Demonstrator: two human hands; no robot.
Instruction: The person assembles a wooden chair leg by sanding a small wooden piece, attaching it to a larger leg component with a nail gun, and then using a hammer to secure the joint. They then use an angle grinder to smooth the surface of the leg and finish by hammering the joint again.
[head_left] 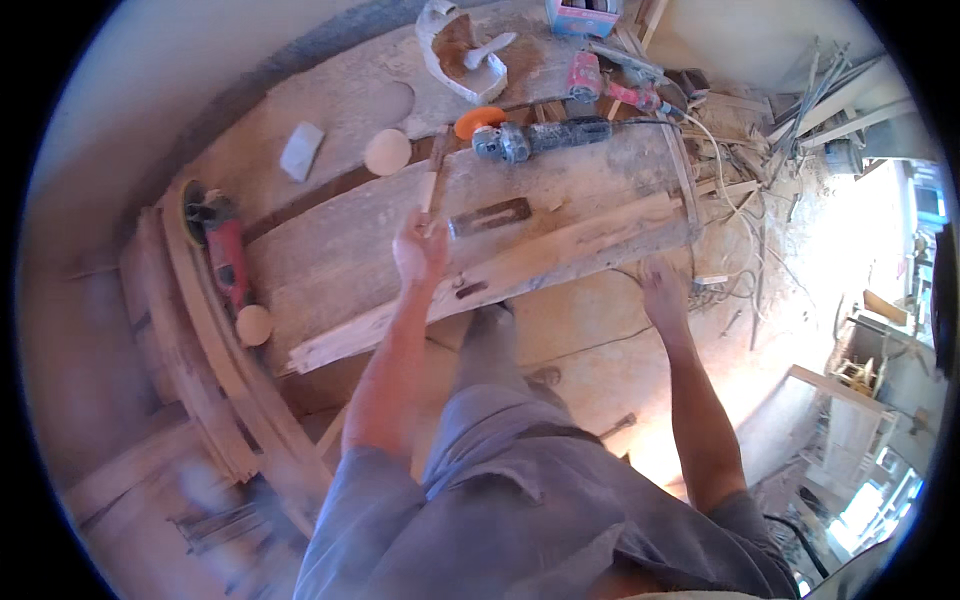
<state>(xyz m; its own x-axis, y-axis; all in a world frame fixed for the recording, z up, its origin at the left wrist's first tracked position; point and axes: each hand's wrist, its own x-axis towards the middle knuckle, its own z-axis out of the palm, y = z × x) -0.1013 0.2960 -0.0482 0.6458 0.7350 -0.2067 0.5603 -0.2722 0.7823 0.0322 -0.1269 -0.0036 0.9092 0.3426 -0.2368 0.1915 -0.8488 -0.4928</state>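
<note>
My left hand (420, 248) is closed around the near end of a narrow stick (430, 190), pale at the bottom and dark brown towards its tip. Just right of it on the bench lies a dark slotted block (490, 217). A long pale wooden plank (560, 250) runs slantwise along the bench's near edge, with a small dark piece (470, 290) on it. My right hand (664, 288) hangs in front of the plank's right part, fingers loosely stretched and apparently holding nothing; whether they touch the edge is hard to see.
On the dusty bench (330, 255) are an angle grinder (540, 138) with an orange disc, a red sander (226, 245), round tan discs (388, 152), a white block (301, 151) and a broken whitish container (460, 55). A pink-red tool (610, 85) trails a hose. Offcuts lie right.
</note>
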